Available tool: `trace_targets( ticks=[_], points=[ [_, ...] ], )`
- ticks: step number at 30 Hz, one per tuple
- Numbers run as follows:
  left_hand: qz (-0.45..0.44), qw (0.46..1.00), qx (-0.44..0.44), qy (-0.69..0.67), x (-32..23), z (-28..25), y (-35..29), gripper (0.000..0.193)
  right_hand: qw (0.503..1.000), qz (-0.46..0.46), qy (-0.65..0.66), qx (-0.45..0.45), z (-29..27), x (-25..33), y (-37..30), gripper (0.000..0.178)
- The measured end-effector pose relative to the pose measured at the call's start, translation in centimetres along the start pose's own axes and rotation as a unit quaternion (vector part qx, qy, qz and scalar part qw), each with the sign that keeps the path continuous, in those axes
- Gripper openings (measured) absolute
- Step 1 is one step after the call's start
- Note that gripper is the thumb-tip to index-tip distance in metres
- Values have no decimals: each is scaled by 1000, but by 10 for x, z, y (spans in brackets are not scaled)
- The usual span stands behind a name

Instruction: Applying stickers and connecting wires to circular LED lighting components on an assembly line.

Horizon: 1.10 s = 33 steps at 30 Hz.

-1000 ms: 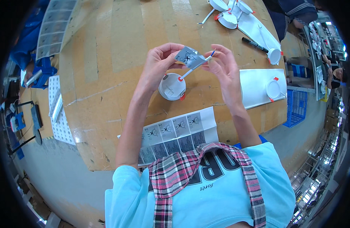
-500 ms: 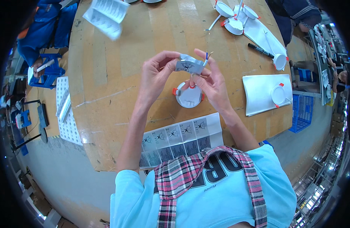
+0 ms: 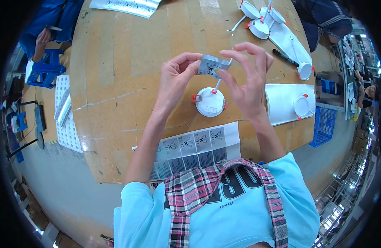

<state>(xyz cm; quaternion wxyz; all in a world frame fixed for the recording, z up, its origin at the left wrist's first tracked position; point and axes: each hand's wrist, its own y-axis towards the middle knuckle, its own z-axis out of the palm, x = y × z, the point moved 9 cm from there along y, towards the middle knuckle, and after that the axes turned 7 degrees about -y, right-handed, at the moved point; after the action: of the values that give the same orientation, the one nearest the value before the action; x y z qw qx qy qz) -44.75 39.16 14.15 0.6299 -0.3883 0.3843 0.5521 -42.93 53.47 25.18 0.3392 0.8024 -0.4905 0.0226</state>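
Observation:
My left hand (image 3: 177,76) pinches the left end of a silver printed label (image 3: 210,66) between thumb and fingers. The label is wrapped around the white cable of a round white downlight, and its right end curls. My right hand (image 3: 250,76) has its fingers spread, with the thumb tip at the label's lower edge and the index fingertip just above. Below my hands, the downlight (image 3: 210,103) lies back side up on the table, its red-tipped clips at the sides. Nearer to me lies a sheet of silver labels (image 3: 190,149), partly under my left forearm.
A white paper stack (image 3: 277,99) bears another downlight (image 3: 301,106) on the right. Beyond it are a black marker (image 3: 285,58) and several downlights (image 3: 258,29). Another label sheet (image 3: 128,5) lies at the far left edge. Co-workers sit at the far left and far right.
My right hand has opened its fingers and shifted right off the cable, while my left still pinches the label. The far label sheet, blurred in the air earlier, now lies flat.

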Motion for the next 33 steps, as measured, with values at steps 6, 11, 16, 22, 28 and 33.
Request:
trace_targets(
  ticks=[6,11,16,22,28,33],
  points=[
    [-10,999,21,23,-8,8,0,21,998,-27,11,50,15,-3,15,20],
    [-9,1000,17,23,-9,5,0,20,994,-80,37,67,17,1,13,17],
    [-26,999,24,5,0,6,2,18,979,-183,67,58,14,8,4,18],
    [4,1000,-12,8,10,-7,8,16,965,-215,109,107,10,10,5,17],
    [-20,999,19,40,6,4,2,17,969,-186,104,127,16,3,11,14],
    [-25,999,24,39,-6,12,-2,20,978,-91,116,147,26,-9,16,12]
  ],
)
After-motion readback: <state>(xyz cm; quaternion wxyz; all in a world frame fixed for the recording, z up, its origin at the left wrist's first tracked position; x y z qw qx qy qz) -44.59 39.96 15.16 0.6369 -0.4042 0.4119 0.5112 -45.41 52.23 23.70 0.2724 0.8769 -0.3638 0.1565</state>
